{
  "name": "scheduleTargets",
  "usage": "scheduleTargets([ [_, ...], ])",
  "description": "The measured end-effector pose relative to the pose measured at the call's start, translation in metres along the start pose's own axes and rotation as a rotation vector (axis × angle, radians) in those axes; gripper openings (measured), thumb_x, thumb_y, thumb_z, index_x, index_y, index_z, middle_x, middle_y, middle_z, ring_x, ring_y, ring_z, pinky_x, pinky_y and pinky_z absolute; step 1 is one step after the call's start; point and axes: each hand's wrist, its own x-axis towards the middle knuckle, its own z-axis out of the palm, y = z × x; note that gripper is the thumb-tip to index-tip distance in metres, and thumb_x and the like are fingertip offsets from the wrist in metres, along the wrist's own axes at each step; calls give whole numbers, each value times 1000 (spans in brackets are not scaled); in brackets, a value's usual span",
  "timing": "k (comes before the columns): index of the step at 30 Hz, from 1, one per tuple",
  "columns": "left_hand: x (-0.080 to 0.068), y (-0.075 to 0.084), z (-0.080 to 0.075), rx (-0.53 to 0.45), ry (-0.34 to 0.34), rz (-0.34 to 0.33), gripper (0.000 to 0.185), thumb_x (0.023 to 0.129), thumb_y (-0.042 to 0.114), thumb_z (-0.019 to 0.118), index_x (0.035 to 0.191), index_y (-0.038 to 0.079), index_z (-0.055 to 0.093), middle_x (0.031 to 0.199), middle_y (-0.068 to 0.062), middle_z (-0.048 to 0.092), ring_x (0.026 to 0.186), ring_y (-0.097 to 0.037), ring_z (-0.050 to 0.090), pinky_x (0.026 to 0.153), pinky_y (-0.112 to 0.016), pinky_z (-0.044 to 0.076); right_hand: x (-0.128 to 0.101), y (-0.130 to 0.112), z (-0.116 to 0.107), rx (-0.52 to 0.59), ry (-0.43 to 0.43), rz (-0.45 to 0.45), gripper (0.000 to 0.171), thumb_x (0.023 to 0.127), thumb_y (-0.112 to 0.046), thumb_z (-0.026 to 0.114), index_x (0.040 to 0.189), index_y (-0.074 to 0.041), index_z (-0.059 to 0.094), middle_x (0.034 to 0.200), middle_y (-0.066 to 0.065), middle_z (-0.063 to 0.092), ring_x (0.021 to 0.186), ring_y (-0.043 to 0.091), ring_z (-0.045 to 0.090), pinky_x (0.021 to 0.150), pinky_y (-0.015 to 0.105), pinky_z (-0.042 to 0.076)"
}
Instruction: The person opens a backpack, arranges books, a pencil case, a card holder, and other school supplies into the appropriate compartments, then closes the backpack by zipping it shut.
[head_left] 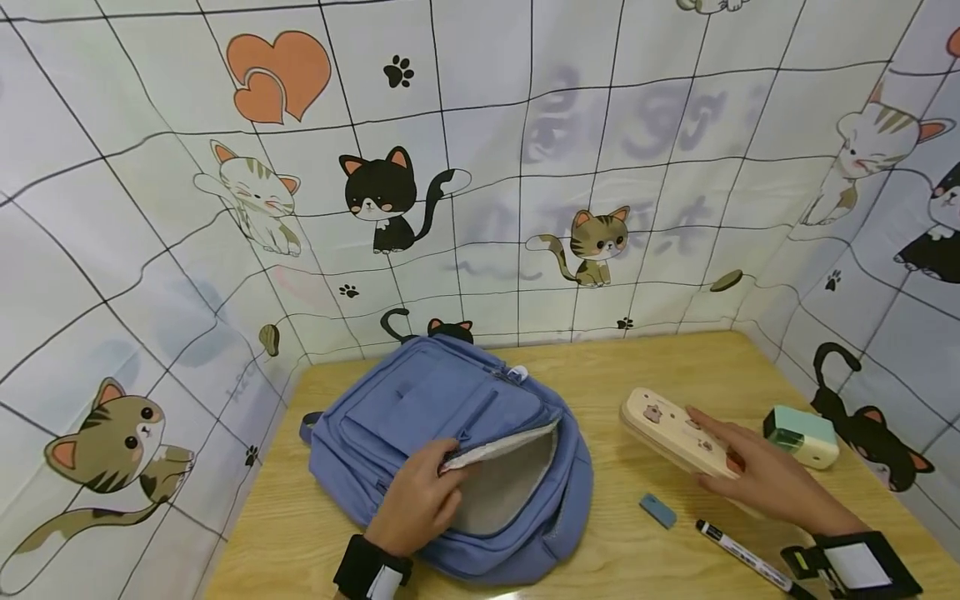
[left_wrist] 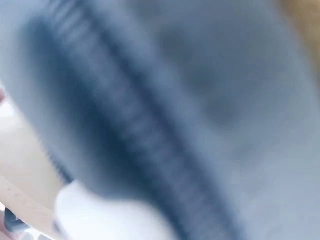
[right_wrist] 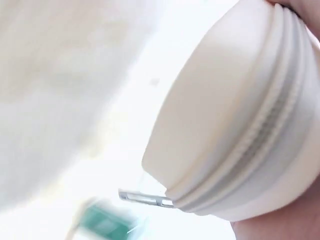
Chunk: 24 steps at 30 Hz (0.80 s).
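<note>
Left hand (head_left: 416, 504): fingers curled over the edge of the open pocket of a blue backpack (head_left: 420, 400), the flap gripped and held up so the pale lining is shown. Backpack laid flat at the left centre of the wooden table (head_left: 645, 367).

Right hand (head_left: 765, 475): closed around a cream pencil case (head_left: 675, 433) with a zip, gripped at its near end and tilted just above the table, right of the backpack.

Nearby on the table: small blue eraser (head_left: 657, 510) between backpack and right hand; black marker (head_left: 746, 557) near the front edge; mint-green and cream device (head_left: 801, 437) beyond the pencil case. Cat-print cloth (head_left: 525, 167) hung behind and at both sides.
</note>
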Motion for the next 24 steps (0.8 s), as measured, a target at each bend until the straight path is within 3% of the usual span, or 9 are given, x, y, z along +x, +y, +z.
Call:
scheduleTargets([
  [2,3,-3,-5,-1,1,-68,23,107,17,61,126,16,75,125,-17,63,94,-26,72,75,-41,63,6,-21,-4,25,11,-56,97,91,-48,84,170,-29,31,152,28,52,104,27,64,70,34,49],
  [5,11,-8,-12,8,0,-180,36,101,9,72,135,18,66,131,-19,57,80,-27,73,61,-36,61,16,-51,-6,52,13,-158,95,90,-48,85,169,-34,32,150,21,56,101,18,62,69,28,48],
  [8,19,-12,-19,-21,47,-258,43,98,0,73,135,16,59,133,-20,53,73,-26,72,55,-31,58,28,-80,-4,91,-22,-260,94,89,-49,86,167,-36,36,146,12,60,102,11,60,72,25,49],
  [10,24,-16,-22,-50,99,-266,49,97,-6,72,137,12,52,131,-21,51,69,-24,69,53,-28,55,38,-98,3,112,-51,-329,92,88,-51,86,165,-37,39,143,7,62,102,9,60,75,24,49],
  [13,30,-21,-26,-73,178,-260,62,93,-11,73,143,6,42,126,-22,52,75,-26,69,58,-32,58,59,-125,15,91,-97,-449,90,88,-55,85,165,-36,41,142,3,64,106,8,61,79,26,50],
  [18,41,-24,-30,-93,204,-318,80,95,-9,71,162,2,27,124,-23,53,91,-31,68,68,-41,61,108,-163,42,-20,-167,-617,90,88,-54,84,165,-32,43,138,-1,65,105,8,60,80,29,51],
  [21,46,-24,-33,-112,196,-363,76,99,-6,69,164,1,30,125,-22,54,88,-26,64,66,-37,58,140,-180,62,-91,-205,-700,90,87,-51,85,164,-29,45,140,0,66,108,11,63,85,33,54],
  [24,48,-23,-35,-131,202,-371,62,100,-5,68,156,-2,42,125,-20,54,89,-23,64,66,-33,58,164,-192,84,-159,-235,-780,90,85,-47,88,163,-28,46,148,2,64,114,15,65,92,37,56],
])
